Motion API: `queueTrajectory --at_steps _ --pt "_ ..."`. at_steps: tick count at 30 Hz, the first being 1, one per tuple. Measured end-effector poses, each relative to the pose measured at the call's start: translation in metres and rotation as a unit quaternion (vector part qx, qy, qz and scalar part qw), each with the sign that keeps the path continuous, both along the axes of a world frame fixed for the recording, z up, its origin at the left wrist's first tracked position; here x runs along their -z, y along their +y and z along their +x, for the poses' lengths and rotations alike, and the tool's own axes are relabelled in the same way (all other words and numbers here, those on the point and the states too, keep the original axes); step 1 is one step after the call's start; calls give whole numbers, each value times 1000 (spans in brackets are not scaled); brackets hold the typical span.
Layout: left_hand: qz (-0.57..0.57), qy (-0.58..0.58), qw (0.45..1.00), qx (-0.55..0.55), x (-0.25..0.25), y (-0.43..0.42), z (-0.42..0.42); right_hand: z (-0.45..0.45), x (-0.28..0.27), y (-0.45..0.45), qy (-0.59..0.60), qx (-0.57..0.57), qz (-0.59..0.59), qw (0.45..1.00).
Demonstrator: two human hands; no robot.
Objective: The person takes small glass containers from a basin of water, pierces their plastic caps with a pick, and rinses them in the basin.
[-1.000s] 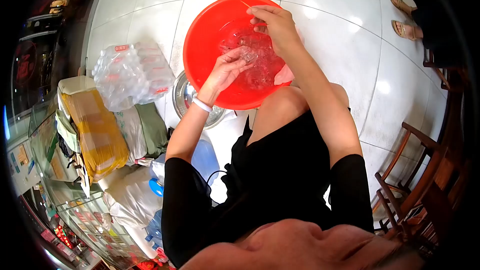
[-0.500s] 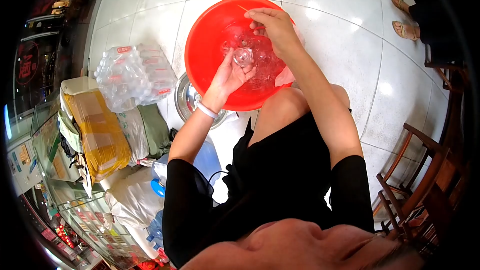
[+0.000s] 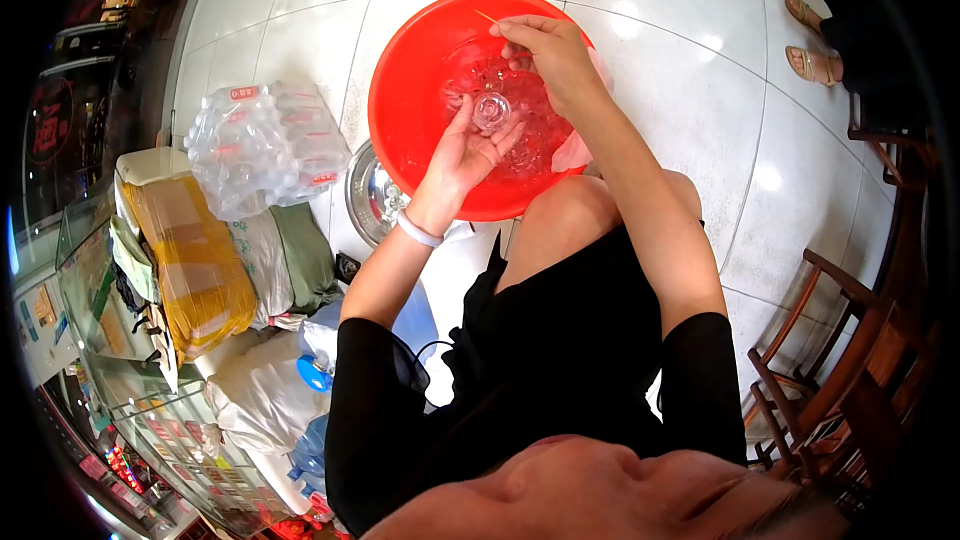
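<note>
My left hand point(image 3: 466, 148) is over the red plastic basin point(image 3: 405, 90), holding a small clear glass point(image 3: 491, 112) between thumb and fingers. The glass has its round end toward me. In my right hand point(image 3: 552, 55), thumb and forefinger pinch a thin wooden stick like a toothpick point(image 3: 485, 16), above the far side of the basin. The other fingers of that hand curl underneath. Water and several clear glass pieces point(image 3: 525, 155) lie in the basin, too blurred to tell apart. A pink cloth point(image 3: 572, 153) hangs at the basin's near right rim.
Left of the basin stands a metal bowl point(image 3: 360, 202) with clear items inside. Beyond it are shrink-wrapped bottles point(image 3: 265, 145), a taped carton point(image 3: 200, 265) and sacks. Wooden chairs point(image 3: 825, 380) stand at right. Another person's sandalled feet point(image 3: 815, 65) are at the far right.
The small glass has turned in my left hand, so its round end now faces me more squarely. The left fingers have spread slightly. My right hand has barely moved.
</note>
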State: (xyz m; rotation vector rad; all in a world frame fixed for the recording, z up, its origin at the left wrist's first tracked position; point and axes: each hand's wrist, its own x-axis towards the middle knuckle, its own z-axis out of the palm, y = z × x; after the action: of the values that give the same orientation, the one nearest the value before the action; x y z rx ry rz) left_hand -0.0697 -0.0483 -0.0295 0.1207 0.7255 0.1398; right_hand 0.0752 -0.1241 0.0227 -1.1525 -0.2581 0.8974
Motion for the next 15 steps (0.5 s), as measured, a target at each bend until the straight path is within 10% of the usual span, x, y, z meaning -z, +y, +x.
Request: queueTrajectory --at_steps 7,15 --pt "9 -40 998 49 11 3 -7 -1 3 2 3 -11 -5 1000" --pt "347 1 929 132 -7 41 -11 -2 6 1 1 -13 -12 1000"
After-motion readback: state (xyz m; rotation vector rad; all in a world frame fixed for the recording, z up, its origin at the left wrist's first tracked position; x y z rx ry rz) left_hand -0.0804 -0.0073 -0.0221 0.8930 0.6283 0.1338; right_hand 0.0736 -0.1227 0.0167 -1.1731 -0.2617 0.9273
